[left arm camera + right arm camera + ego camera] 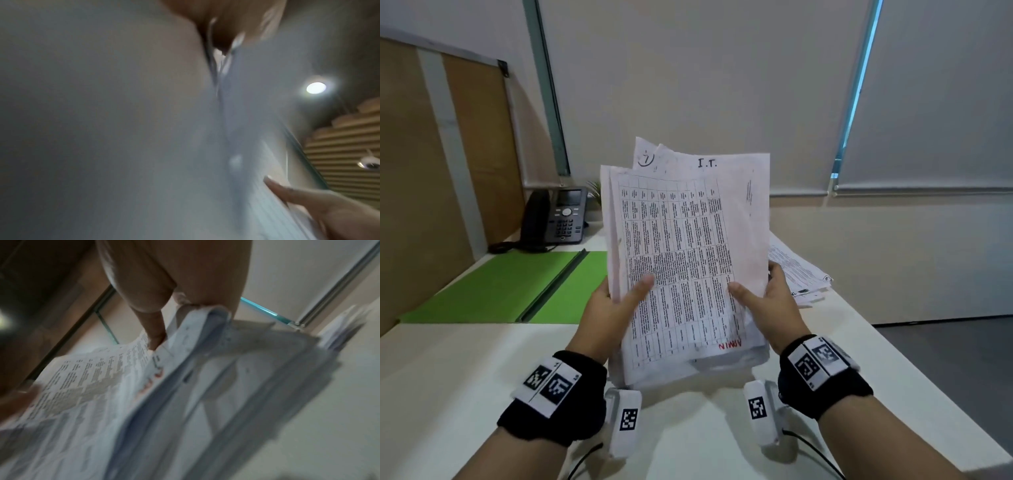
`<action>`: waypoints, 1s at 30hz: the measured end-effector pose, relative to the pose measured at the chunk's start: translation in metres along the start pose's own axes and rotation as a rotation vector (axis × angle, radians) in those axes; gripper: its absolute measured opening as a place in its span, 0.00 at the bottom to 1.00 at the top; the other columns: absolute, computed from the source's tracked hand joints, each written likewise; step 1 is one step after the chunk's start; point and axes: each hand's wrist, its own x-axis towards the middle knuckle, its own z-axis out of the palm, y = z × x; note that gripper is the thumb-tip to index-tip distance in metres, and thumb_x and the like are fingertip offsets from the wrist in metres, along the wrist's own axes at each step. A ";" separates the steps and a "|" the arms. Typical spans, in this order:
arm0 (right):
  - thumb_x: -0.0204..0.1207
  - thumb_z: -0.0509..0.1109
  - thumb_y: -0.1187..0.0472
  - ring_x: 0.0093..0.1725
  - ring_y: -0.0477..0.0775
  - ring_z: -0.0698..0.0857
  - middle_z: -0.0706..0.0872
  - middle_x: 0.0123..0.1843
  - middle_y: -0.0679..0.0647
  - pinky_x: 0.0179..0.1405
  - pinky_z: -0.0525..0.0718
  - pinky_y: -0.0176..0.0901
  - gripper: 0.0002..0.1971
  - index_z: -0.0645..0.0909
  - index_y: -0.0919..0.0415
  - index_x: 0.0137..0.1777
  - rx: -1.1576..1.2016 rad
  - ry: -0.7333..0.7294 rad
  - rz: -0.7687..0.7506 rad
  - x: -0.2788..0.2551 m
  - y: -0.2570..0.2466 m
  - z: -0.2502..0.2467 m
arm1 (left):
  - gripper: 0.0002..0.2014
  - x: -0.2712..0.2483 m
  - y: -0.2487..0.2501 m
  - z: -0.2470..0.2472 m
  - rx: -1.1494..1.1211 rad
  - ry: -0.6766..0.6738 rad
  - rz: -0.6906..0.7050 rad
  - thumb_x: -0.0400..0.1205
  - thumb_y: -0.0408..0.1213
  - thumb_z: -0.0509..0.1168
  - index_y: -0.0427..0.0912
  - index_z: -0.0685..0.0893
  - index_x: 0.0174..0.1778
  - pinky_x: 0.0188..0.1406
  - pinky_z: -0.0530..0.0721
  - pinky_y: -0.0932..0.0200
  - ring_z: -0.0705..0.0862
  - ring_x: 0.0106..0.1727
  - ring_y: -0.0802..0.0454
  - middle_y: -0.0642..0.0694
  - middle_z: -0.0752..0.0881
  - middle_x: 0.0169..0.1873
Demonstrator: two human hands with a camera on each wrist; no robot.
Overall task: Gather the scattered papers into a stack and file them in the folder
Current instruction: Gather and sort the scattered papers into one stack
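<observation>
A thick stack of printed papers (685, 260) stands nearly upright above the white table (465, 370), its top sheet a printed grid with red letters near the bottom. My left hand (616, 305) grips its left edge, thumb on the front sheet. My right hand (767, 301) grips the right edge the same way. The right wrist view shows that thumb (156, 335) pressing on the stack (185, 394). The left wrist view is blurred, with paper (236, 129) filling most of it. The open green folder (510, 291) lies flat at the left.
More loose papers (798, 270) lie on the table behind my right hand. A black desk phone (558, 219) stands at the back left by a wooden partition (424, 178). Drawn blinds (722, 85) close off the back. The table's right edge (914, 370) drops to the floor.
</observation>
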 end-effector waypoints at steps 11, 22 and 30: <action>0.72 0.74 0.51 0.53 0.36 0.82 0.80 0.55 0.38 0.44 0.80 0.29 0.28 0.62 0.46 0.66 -0.051 0.049 -0.244 -0.015 -0.029 0.011 | 0.26 0.000 0.023 -0.001 -0.032 0.170 0.192 0.73 0.42 0.73 0.54 0.70 0.65 0.50 0.82 0.57 0.84 0.51 0.62 0.61 0.83 0.51; 0.70 0.74 0.48 0.54 0.52 0.86 0.83 0.56 0.50 0.55 0.86 0.51 0.29 0.65 0.51 0.67 0.138 0.091 -0.226 -0.015 -0.031 0.006 | 0.23 0.001 0.018 -0.006 -0.130 0.132 0.084 0.79 0.31 0.66 0.44 0.66 0.68 0.65 0.78 0.45 0.84 0.56 0.50 0.51 0.84 0.52; 0.76 0.70 0.59 0.44 0.35 0.85 0.81 0.51 0.43 0.37 0.82 0.25 0.24 0.63 0.49 0.67 0.136 0.137 -0.322 -0.017 -0.040 0.011 | 0.22 0.000 0.031 -0.003 -0.158 0.145 0.175 0.80 0.31 0.66 0.48 0.64 0.65 0.46 0.80 0.62 0.84 0.50 0.59 0.54 0.83 0.51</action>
